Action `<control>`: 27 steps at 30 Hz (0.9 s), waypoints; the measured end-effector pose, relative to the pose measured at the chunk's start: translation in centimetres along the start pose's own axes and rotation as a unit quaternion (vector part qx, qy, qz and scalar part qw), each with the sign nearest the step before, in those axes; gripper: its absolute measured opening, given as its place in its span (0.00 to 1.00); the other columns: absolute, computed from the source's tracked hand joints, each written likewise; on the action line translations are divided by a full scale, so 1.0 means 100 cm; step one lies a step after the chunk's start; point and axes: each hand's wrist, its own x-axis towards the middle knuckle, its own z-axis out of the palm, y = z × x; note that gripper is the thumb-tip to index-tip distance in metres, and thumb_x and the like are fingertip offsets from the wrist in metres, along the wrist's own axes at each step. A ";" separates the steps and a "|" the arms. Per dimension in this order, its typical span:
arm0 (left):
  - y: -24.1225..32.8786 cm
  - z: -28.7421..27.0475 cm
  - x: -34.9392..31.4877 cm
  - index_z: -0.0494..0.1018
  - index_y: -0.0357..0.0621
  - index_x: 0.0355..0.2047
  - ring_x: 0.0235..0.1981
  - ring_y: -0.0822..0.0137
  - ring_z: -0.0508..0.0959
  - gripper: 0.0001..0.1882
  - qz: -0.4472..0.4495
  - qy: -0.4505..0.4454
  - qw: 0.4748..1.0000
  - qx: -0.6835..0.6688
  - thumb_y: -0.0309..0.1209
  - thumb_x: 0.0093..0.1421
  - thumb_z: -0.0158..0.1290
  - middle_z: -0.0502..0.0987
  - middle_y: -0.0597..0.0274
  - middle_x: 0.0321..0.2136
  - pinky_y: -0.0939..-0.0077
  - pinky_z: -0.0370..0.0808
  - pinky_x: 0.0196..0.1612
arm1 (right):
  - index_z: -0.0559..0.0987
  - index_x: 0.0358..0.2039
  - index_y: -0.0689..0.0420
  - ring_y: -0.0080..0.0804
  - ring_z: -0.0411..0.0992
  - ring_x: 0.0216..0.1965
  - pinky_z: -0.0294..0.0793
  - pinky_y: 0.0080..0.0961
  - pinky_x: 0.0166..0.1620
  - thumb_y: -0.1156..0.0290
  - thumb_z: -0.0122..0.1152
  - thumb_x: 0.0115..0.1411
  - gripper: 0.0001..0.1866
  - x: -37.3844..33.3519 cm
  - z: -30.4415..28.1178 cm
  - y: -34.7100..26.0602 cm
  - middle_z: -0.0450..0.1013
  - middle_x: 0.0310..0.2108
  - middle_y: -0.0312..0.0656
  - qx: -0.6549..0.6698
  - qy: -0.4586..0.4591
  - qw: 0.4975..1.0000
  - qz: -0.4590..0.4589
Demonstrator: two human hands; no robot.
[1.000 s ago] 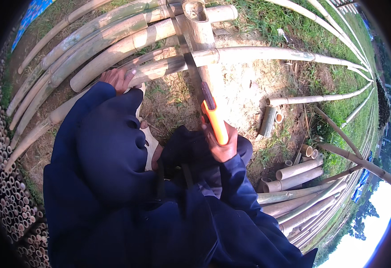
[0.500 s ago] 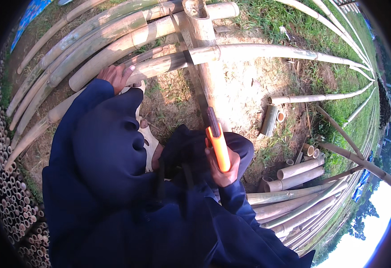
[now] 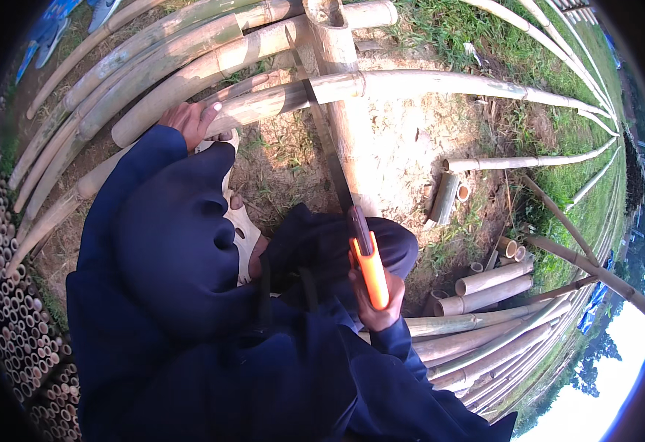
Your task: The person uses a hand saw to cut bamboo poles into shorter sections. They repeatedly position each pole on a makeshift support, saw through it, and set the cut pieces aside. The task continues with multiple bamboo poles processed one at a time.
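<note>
My right hand [image 3: 378,308] is closed around the orange grip of a handsaw [image 3: 372,274]. Its long dark blade slants up and away, crossing a pale bamboo pole [image 3: 440,82]. The cut itself is too small to make out. That pole also lies across a thicker bamboo support [image 3: 335,55] with an open hollow near its top. On the pole's left end rests my left hand [image 3: 191,124], fingers bent over it and thumb stretched along it. My bare foot, in a pale sandal [image 3: 243,232], is just below that end.
Several bamboo poles [image 3: 182,92] lie side by side at the upper left. Stacked cut bamboo tubes [image 3: 24,324] fill the left edge. Short bamboo pieces [image 3: 485,283] and more long poles [image 3: 477,346] lie at the right. Shoes [image 3: 103,13] show at the top left.
My right hand has drawn the saw back toward me, down and slightly right. My left hand stays on the pole's end. Shoes have come into view at the top left.
</note>
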 end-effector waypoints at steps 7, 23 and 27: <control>0.009 -0.005 0.009 0.82 0.38 0.45 0.41 0.34 0.81 0.33 -0.006 -0.007 1.000 -0.007 0.57 0.73 0.40 0.82 0.35 0.34 0.43 0.75 0.48 | 0.82 0.44 0.66 0.20 0.72 0.29 0.73 0.22 0.36 0.73 0.66 0.66 0.10 0.076 0.016 0.004 0.79 0.29 0.38 -0.040 -0.028 0.999 0.024; -0.017 0.005 0.024 0.78 0.28 0.37 0.42 0.36 0.79 0.43 -0.033 -0.028 0.999 -0.024 0.64 0.72 0.38 0.79 0.31 0.35 0.50 0.73 0.49 | 0.81 0.44 0.65 0.23 0.74 0.31 0.75 0.24 0.39 0.75 0.66 0.65 0.09 0.095 0.034 0.010 0.79 0.31 0.40 -0.015 -0.024 0.999 -0.039; -0.027 0.004 0.023 0.75 0.27 0.35 0.43 0.37 0.76 0.43 -0.068 -0.066 0.993 -0.064 0.64 0.71 0.40 0.76 0.30 0.36 0.53 0.69 0.50 | 0.81 0.51 0.64 0.36 0.83 0.36 0.80 0.31 0.43 0.76 0.65 0.62 0.16 0.002 -0.005 -0.015 0.83 0.36 0.52 -0.030 -0.015 0.999 -0.004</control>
